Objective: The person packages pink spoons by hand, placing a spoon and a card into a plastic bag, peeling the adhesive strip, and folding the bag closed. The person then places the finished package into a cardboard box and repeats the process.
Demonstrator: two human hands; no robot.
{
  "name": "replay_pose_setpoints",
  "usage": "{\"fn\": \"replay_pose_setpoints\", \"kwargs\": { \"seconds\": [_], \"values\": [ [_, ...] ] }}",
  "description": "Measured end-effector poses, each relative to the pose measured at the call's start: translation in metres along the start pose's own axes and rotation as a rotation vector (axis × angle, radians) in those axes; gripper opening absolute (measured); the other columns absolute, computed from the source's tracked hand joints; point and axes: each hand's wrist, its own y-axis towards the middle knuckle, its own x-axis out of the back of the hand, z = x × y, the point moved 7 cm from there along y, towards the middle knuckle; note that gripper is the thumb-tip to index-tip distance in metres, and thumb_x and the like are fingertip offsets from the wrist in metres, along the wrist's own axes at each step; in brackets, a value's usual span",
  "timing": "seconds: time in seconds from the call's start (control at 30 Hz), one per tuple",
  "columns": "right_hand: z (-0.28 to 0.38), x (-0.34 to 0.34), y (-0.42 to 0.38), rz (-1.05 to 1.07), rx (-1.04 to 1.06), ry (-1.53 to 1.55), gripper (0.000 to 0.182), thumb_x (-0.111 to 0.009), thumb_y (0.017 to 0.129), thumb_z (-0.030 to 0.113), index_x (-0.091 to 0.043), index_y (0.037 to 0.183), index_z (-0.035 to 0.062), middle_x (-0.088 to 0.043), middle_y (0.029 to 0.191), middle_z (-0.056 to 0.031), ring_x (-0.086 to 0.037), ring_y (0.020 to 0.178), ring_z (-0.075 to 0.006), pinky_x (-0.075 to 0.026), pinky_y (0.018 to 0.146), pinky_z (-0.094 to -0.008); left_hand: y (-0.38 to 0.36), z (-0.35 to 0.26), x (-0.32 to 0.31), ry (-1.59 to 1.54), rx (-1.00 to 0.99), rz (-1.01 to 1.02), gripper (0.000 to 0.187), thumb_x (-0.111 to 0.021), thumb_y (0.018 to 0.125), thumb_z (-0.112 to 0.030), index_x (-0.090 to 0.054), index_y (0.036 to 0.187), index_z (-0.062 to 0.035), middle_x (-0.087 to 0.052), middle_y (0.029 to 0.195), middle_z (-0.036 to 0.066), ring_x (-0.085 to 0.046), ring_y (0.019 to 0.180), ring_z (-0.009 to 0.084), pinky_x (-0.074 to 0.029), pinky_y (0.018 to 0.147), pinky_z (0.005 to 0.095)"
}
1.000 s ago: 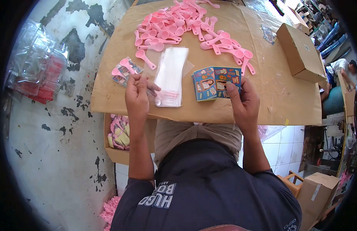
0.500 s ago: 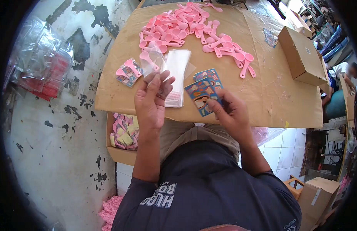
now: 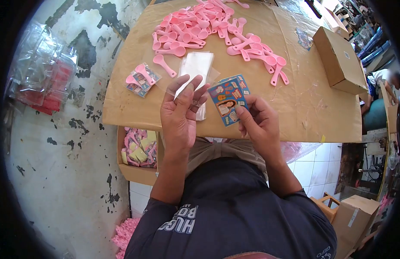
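My left hand [image 3: 182, 110] is raised above the table's front part, its thumb and fingers pinching a thin clear plastic bag [image 3: 213, 76] that is hard to see against the table. Behind it lies a stack of clear bags [image 3: 195, 64]. Between the thumb and fingers of my right hand [image 3: 259, 120] is a blue printed card [image 3: 226, 105], its picture side up. More blue cards [image 3: 241, 83] show just behind it. A single pink measuring spoon [image 3: 164, 65] lies left of the bag stack. Two pink spoons with cards in clear bags [image 3: 141, 80] lie further left.
A large heap of pink spoons [image 3: 195, 26] covers the table's far side, with more [image 3: 260, 54] to its right. A cardboard box [image 3: 338, 60] stands at right. Below the left edge, another box [image 3: 137, 172] holds packed pieces. A person [image 3: 383, 82] sits at far right.
My left hand has moved right, over the bag stack, with the bag. The pink spoon that showed behind the bag now lies uncovered. My right hand's card has turned more squarely into view.
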Motion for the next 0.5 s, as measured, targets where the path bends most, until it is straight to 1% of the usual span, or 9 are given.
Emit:
{"fn": "replay_pose_setpoints", "kwargs": {
  "seconds": [0.07, 0.17, 0.23, 0.3, 0.4, 0.47, 0.5],
  "values": [
    [-0.001, 0.000, -0.003, 0.033, 0.018, -0.089, 0.014, -0.065, 0.103, 0.011, -0.066, 0.112, 0.0000, -0.064, 0.081, 0.0020, -0.056, 0.063, -0.0019, -0.045, 0.054, -0.0191, 0.001, 0.002, -0.002, 0.032, 0.008, 0.004, 0.037, -0.062, 0.103, -0.010, -0.054, 0.139, -0.0038, -0.063, 0.137, 0.020, -0.067, 0.121, 0.0289, -0.058, 0.100, 0.0388],
    [-0.002, -0.003, -0.001, 0.011, 0.001, -0.098, 0.014, -0.065, 0.103, 0.011, -0.066, 0.111, -0.0004, -0.063, 0.079, 0.0025, -0.056, 0.063, -0.0016, -0.044, 0.054, -0.0192, 0.000, 0.007, -0.008, 0.028, 0.018, 0.047, 0.041, -0.061, 0.104, -0.011, -0.053, 0.142, -0.0013, -0.064, 0.137, 0.019, -0.067, 0.120, 0.0265, -0.058, 0.100, 0.0385],
    [-0.002, -0.003, 0.002, -0.041, 0.022, -0.073, 0.014, -0.066, 0.103, 0.011, -0.067, 0.111, -0.0002, -0.063, 0.079, 0.0026, -0.056, 0.063, -0.0016, -0.044, 0.054, -0.0194, -0.001, 0.015, -0.009, -0.018, 0.067, 0.057, 0.040, -0.061, 0.104, -0.010, -0.054, 0.141, 0.0009, -0.064, 0.136, 0.019, -0.068, 0.118, 0.0253, -0.057, 0.099, 0.0385],
    [0.000, -0.001, 0.002, -0.084, 0.040, -0.047, 0.014, -0.066, 0.102, 0.011, -0.067, 0.110, 0.0000, -0.063, 0.079, 0.0027, -0.056, 0.063, -0.0017, -0.044, 0.054, -0.0196, -0.001, 0.019, -0.007, -0.032, 0.078, 0.058, 0.039, -0.061, 0.104, -0.010, -0.054, 0.141, 0.0011, -0.064, 0.136, 0.019, -0.068, 0.118, 0.0245, -0.057, 0.099, 0.0383],
    [-0.006, -0.001, 0.002, -0.037, -0.026, -0.123, 0.015, -0.067, 0.102, 0.011, -0.067, 0.112, -0.0006, -0.064, 0.079, 0.0018, -0.056, 0.063, -0.0024, -0.044, 0.054, -0.0199, 0.001, 0.021, -0.003, -0.035, 0.073, 0.031, 0.038, -0.061, 0.104, -0.009, -0.056, 0.139, 0.0018, -0.065, 0.135, 0.020, -0.068, 0.117, 0.0228, -0.057, 0.098, 0.0379],
    [-0.010, -0.008, 0.004, 0.098, -0.012, -0.294, 0.017, -0.068, 0.101, 0.009, -0.068, 0.113, -0.0022, -0.065, 0.079, 0.0008, -0.057, 0.063, -0.0029, -0.045, 0.054, -0.0203, 0.001, 0.022, 0.002, -0.028, 0.061, 0.009, 0.037, -0.061, 0.103, -0.009, -0.056, 0.138, 0.0022, -0.065, 0.135, 0.020, -0.068, 0.116, 0.0220, -0.057, 0.098, 0.0376],
    [-0.008, -0.008, 0.005, 0.102, -0.015, -0.295, 0.017, -0.068, 0.101, 0.009, -0.068, 0.113, -0.0022, -0.065, 0.079, 0.0008, -0.057, 0.063, -0.0029, -0.045, 0.054, -0.0203, 0.000, 0.024, 0.003, -0.029, 0.072, 0.034, 0.036, -0.061, 0.103, -0.009, -0.057, 0.137, 0.0027, -0.065, 0.134, 0.019, -0.069, 0.114, 0.0212, -0.058, 0.097, 0.0371]
  ]
}}
